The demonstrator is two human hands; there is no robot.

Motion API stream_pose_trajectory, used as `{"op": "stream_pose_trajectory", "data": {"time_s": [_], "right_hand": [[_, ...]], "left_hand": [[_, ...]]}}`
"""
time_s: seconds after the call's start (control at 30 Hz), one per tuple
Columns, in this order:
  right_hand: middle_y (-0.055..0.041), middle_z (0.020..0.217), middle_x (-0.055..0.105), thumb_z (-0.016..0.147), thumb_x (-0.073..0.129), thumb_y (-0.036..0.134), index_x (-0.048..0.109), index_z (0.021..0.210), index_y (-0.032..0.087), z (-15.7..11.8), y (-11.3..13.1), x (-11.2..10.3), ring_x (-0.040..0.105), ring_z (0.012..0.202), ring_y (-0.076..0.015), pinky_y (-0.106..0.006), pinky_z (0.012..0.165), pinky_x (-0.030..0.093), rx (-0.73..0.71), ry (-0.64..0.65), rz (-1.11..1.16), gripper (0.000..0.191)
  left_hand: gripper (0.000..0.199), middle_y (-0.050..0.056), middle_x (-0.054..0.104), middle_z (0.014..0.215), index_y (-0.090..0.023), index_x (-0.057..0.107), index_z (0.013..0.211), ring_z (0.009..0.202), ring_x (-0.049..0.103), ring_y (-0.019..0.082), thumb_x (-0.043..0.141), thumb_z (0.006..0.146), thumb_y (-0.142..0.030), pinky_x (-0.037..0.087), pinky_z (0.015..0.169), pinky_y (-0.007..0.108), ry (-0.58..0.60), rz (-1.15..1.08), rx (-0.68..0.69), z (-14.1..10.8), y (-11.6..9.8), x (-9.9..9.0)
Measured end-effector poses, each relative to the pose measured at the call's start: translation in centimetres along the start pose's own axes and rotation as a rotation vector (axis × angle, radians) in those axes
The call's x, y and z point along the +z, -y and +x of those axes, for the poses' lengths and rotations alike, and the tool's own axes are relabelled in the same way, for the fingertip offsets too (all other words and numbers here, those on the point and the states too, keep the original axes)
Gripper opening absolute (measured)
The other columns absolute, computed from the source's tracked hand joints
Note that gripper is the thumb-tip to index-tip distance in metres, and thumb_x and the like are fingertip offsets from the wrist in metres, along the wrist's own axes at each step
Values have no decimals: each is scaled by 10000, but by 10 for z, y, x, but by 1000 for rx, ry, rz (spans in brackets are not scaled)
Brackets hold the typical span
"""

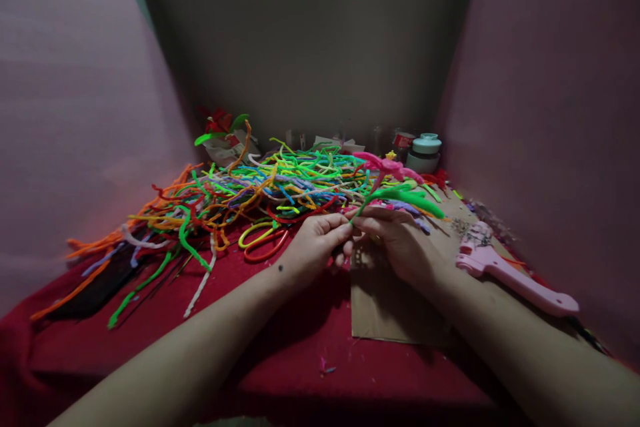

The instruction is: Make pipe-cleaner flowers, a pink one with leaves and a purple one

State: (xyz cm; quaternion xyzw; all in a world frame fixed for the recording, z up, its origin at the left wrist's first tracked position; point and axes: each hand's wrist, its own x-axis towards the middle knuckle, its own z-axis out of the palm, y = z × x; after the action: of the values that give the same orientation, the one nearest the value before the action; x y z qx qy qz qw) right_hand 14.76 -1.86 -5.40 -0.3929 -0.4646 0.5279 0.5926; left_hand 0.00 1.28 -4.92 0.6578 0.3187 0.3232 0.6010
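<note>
Both hands meet near the middle of the view on a pipe-cleaner flower (393,167). It has a pink bloom with a yellow centre, and green leaves (407,197) that fan out to the right. My left hand (320,240) pinches the lower end of its green stem. My right hand (393,233) is closed on the stem from the other side, its fingers partly hidden. Beyond the hands lies a large tangled heap of colourful pipe cleaners (280,180). A piece of brown cardboard (380,310) lies under my right hand.
Red and yellow handled scissors (265,240) lie left of my left hand. A pink tool (520,280), apparently a glue gun, rests at the right. A dark flat object (90,290) is at the left. A lidded jar (425,150) stands at the back, and red cloth (290,347) covers the table.
</note>
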Motion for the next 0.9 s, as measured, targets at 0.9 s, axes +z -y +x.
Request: {"op": "stream_pose_trajectory", "data": {"time_s": [0.9], "right_hand": [[-10, 805, 709, 708, 668, 216, 733, 923, 239, 8, -5, -6, 615, 789, -169, -314, 775, 441, 17, 221, 157, 226]], "left_hand": [[145, -53, 499, 492, -124, 605, 754, 292, 333, 14, 670, 767, -254, 320, 285, 126, 224, -546, -124, 1, -2, -7]]}}
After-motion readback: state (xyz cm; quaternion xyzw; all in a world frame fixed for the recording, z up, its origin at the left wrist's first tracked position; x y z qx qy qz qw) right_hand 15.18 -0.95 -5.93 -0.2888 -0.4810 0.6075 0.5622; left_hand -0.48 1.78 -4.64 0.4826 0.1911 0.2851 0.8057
